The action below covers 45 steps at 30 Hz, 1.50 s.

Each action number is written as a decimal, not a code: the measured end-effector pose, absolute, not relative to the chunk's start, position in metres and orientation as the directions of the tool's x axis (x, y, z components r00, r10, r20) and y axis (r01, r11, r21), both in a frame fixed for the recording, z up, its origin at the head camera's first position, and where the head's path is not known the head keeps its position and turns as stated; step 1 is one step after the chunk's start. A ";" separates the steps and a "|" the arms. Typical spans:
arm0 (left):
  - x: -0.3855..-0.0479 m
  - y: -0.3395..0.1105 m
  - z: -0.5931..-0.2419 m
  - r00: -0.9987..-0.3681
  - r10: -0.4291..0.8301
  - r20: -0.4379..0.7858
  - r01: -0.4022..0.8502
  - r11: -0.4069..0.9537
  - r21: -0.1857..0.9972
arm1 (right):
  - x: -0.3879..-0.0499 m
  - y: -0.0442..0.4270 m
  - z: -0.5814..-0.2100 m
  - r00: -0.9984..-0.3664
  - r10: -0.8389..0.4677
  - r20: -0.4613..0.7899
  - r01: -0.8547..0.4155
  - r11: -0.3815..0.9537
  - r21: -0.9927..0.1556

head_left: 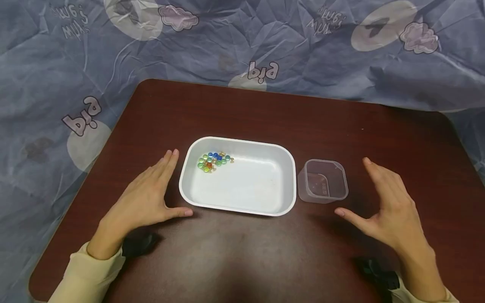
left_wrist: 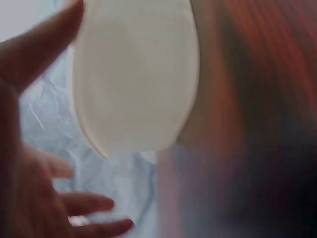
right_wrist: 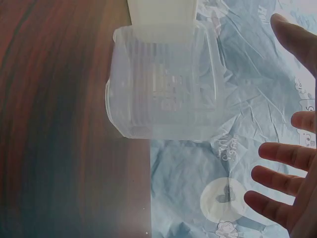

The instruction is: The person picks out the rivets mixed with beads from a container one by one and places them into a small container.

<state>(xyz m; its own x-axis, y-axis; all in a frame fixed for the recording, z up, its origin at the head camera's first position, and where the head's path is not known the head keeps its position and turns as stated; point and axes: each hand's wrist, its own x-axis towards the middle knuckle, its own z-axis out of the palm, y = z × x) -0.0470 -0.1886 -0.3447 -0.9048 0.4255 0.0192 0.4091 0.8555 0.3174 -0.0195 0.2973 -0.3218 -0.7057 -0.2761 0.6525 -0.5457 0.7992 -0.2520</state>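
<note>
A white rectangular tray (head_left: 242,210) lies in the middle of the table. Inside its far left part is a cluster of small glass beads (head_left: 210,160) in green, blue and amber, mixed with small gold-coloured pieces. Just right of the tray stands a clear plastic box (head_left: 322,181), with nothing seen inside. My left hand (head_left: 147,198) hovers by the tray's left end, thumb and fingers spread apart, holding nothing. To the right of the box, my right hand (head_left: 394,206) is spread the same way and grips nothing. In the right wrist view the box (right_wrist: 166,89) appears apart from the fingers.
The dark brown wooden table (head_left: 242,113) has rounded corners. A wrinkled blue-grey cloth with printed shapes (head_left: 212,50) hangs behind it and along the left. Dark wrist bands (head_left: 140,244) sit below both hands.
</note>
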 end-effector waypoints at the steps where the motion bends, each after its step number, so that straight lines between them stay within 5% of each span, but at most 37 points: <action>1: -0.049 -0.190 -0.347 -0.901 0.432 0.027 0.414 0.842 0.347 | -0.020 0.296 -0.321 -0.697 -0.284 0.659 -0.558 0.792 -0.249; 8: -0.053 -0.194 -0.360 -0.894 0.446 0.043 0.399 0.748 0.530 | -0.020 0.288 -0.320 -0.656 -0.300 0.693 -0.601 0.763 -0.239; 18: -0.052 -0.186 -0.369 -0.895 0.444 0.037 0.371 0.699 0.611 | -0.022 0.286 -0.322 -0.622 -0.330 0.710 -0.643 0.732 -0.223; 45: -0.051 -0.185 -0.379 -0.878 0.430 0.209 0.465 0.668 0.581 | -0.040 0.271 -0.306 -0.557 -0.459 0.692 -0.735 0.660 -0.153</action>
<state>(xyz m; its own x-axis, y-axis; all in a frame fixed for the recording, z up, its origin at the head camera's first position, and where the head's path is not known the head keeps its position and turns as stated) -0.0514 -0.1854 -0.3793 -0.8782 0.4304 0.2086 0.4653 0.6681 0.5807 -0.0402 0.2708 -0.3061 -0.5566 -0.4591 0.6924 -0.7351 0.6605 -0.1530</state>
